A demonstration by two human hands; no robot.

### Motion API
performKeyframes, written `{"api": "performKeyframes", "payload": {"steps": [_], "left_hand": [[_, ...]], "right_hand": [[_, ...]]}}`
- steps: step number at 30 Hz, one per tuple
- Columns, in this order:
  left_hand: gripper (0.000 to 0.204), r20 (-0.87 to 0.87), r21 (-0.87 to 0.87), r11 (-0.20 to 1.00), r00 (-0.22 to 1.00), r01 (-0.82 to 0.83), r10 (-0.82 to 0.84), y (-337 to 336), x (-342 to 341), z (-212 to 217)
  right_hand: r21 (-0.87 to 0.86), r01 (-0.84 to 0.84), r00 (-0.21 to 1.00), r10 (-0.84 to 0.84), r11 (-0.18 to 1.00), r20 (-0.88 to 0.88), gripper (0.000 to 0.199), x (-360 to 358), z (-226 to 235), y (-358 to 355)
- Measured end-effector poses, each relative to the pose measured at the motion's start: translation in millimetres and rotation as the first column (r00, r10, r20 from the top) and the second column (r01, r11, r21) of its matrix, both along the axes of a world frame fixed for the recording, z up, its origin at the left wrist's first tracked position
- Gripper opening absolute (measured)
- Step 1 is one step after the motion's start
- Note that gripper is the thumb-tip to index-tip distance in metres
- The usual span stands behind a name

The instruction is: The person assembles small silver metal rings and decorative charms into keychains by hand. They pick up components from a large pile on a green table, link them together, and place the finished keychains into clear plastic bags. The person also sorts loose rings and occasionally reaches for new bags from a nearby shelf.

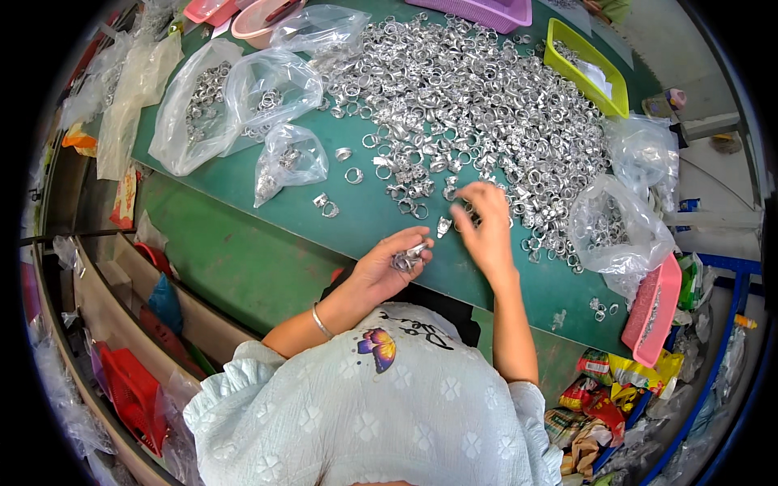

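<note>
My left hand [384,267] is closed around several silver-coloured rings [408,257], held just off the near edge of the green table. My right hand [489,231] hovers at the front of a wide pile of metal rings [486,97]; its thumb and fingers are apart, and nothing shows between them. Beside that thumb lies a single ring [443,227] with a broad, ornate face. A few loose rings [330,209] rest farther left, near a small clear bag [288,162] with rings inside.
Larger plastic bags [194,109] of rings stand at the left, another bag [620,231] at the right. Round the green table [356,231] are a lime basket [585,69], a purple basket [486,10] and a pink tray [652,312]. Wooden shelving [174,304] stands at the left.
</note>
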State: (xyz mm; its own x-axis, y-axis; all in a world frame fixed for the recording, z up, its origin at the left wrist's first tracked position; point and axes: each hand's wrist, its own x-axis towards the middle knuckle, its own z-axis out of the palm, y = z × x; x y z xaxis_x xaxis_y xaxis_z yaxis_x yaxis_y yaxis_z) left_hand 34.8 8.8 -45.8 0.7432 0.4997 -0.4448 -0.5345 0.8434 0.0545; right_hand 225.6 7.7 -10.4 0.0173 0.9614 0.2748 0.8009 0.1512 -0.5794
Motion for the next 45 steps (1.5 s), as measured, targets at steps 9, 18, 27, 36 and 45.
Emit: {"api": "performKeyframes", "payload": {"steps": [9, 18, 27, 36, 45], "left_hand": [[0.021, -0.005, 0.146, 0.989, 0.999, 0.036, -0.035, -1.6, 1.4, 9.0], [0.018, 0.041, 0.104, 0.993, 0.998, 0.050, -0.055, 0.2, -4.3, 0.4], [0.015, -0.012, 0.153, 0.983, 0.994, 0.105, -0.104, -2.4, 0.8, 8.9], [0.013, -0.020, 0.079, 0.992, 0.995, 0.103, -0.102, -4.0, 3.4, 6.4], [0.015, -0.036, 0.024, 0.998, 0.998, 0.057, -0.056, -3.9, 6.0, 7.7]], "right_hand": [[-0.093, -0.124, 0.988, 0.132, 0.988, 0.086, 0.031, -5.9, -10.2, 33.4], [-0.038, 0.013, 0.963, -0.023, 0.999, -0.270, 0.015, 43.6, -8.4, 10.7], [-0.045, -0.087, 0.976, 0.094, 0.995, 0.198, 0.015, 15.1, -7.9, 50.4], [-0.061, -0.055, 0.991, 0.062, 0.997, 0.119, 0.031, 13.5, -5.0, 49.0], [0.047, -0.066, 0.938, 0.045, 0.997, 0.345, 0.031, 2.4, -25.1, 64.2]]}}
